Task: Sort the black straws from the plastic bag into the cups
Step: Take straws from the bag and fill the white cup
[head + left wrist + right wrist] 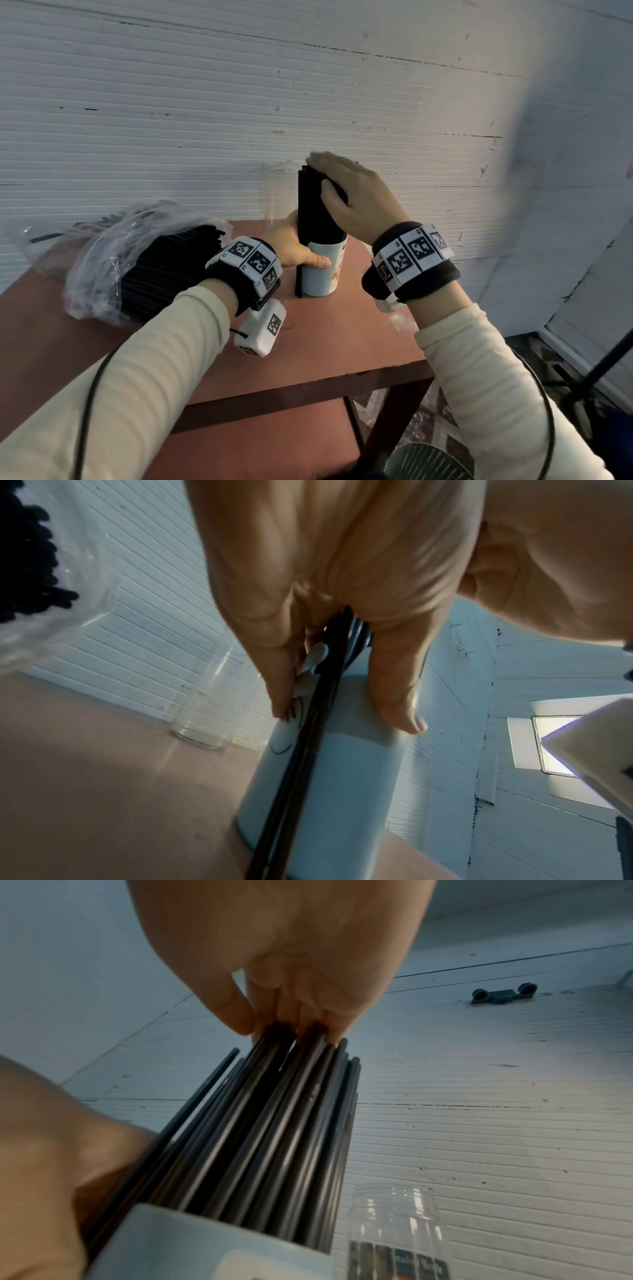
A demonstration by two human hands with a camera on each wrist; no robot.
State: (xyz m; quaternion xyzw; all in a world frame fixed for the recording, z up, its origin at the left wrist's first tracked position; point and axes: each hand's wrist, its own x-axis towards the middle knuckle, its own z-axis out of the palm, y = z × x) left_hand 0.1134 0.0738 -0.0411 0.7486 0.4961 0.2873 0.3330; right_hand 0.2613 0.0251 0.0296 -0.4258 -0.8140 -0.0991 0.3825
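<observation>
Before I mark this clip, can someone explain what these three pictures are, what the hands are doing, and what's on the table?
No robot here: a person wears one camera on the head and one on each wrist. The head view looks down at a reddish table. The left hand grips a white cup packed with black straws; one stray straw stands outside the cup. The right hand lies over the straw tops, fingers mostly straight. The left wrist view shows the fingers on the cup; the right wrist view shows fingertips on the straw ends. A plastic bag of more straws lies left, a clear jar behind.
</observation>
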